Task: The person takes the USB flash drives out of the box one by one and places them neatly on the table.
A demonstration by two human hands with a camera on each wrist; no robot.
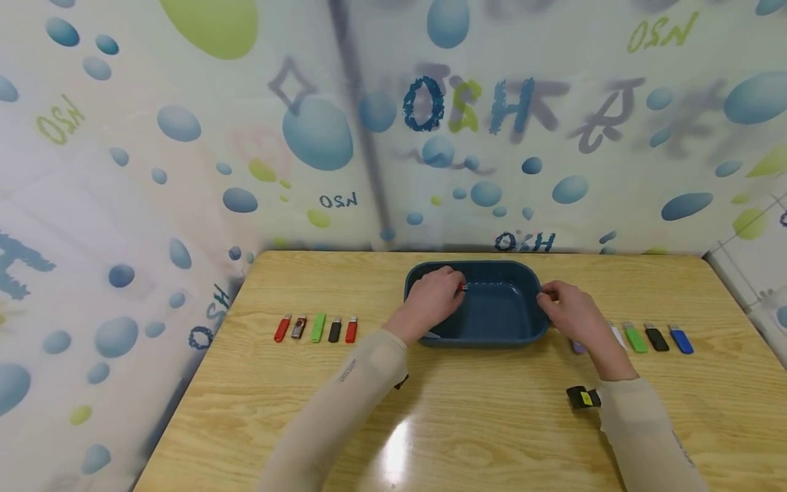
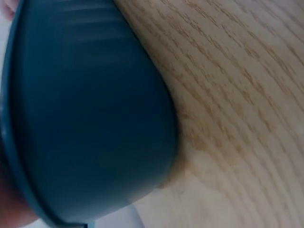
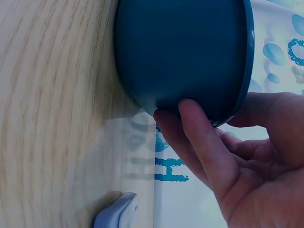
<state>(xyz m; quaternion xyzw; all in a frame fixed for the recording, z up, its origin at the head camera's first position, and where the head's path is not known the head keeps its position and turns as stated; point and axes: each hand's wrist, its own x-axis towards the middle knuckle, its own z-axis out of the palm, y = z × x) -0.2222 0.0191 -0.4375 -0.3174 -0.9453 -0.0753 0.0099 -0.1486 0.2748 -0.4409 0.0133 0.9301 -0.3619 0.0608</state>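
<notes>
A dark blue plastic bin (image 1: pixel 479 342) stands on the wooden table near its back edge. My left hand (image 1: pixel 433 301) reaches in over the bin's left half and pinches a red USB stick (image 1: pixel 463 286), its metal plug pointing right. Most of that stick is hidden by the fingers. At the bin's right end my right hand (image 1: pixel 568 307) grips the rim; in the right wrist view its thumb is over the rim (image 3: pixel 250 61) and fingers (image 3: pixel 204 137) lie against the outer wall. The left wrist view is filled by the bin's outside wall (image 2: pixel 95 109).
Left of the bin lies a row of USB sticks: red (image 1: pixel 282 328), brown and silver (image 1: pixel 298 326), green (image 1: pixel 318 327), black (image 1: pixel 335 329) and red (image 1: pixel 351 329). Another row on the right includes purple (image 1: pixel 578 347), green (image 1: pixel 635 337), black (image 1: pixel 656 337) and blue (image 1: pixel 681 339) sticks. A patterned wall (image 1: pixel 393 171) rises behind.
</notes>
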